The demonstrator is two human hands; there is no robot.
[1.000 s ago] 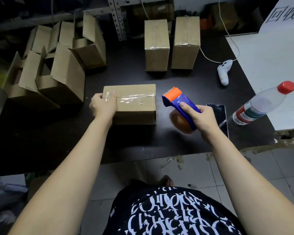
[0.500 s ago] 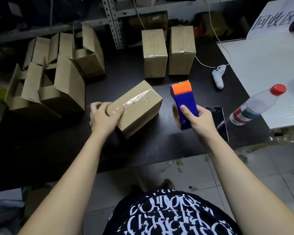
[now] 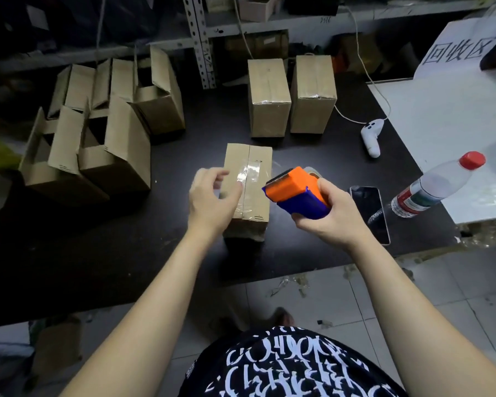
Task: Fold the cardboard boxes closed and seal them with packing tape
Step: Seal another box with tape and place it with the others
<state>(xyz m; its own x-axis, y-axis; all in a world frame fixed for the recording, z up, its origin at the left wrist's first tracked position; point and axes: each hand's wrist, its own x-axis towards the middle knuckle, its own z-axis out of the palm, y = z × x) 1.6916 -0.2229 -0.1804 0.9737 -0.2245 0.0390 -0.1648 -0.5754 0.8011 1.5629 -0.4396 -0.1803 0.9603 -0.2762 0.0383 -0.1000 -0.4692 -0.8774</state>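
Observation:
A closed cardboard box (image 3: 254, 173) lies on the black table (image 3: 126, 247), long side pointing away from me. A strip of clear tape crosses its top and its flap seam runs lengthwise. My left hand (image 3: 212, 204) is over the box's near left corner, thumb on the top and fingers loosely curved beside the left edge. My right hand (image 3: 332, 216) grips a blue tape dispenser (image 3: 298, 196) with an orange head, held just right of the box above the table.
Two taped boxes (image 3: 291, 96) stand upright at the back. Several open boxes (image 3: 98, 133) crowd the left. A phone (image 3: 370, 207), a water bottle (image 3: 435, 187) and a white controller (image 3: 371, 136) lie on the right, beside a white board (image 3: 447, 116).
My left hand has turned the box a quarter turn, from lying crosswise to pointing away, and loosened its hold. My right hand has tilted the dispenser and brought it nearer the box.

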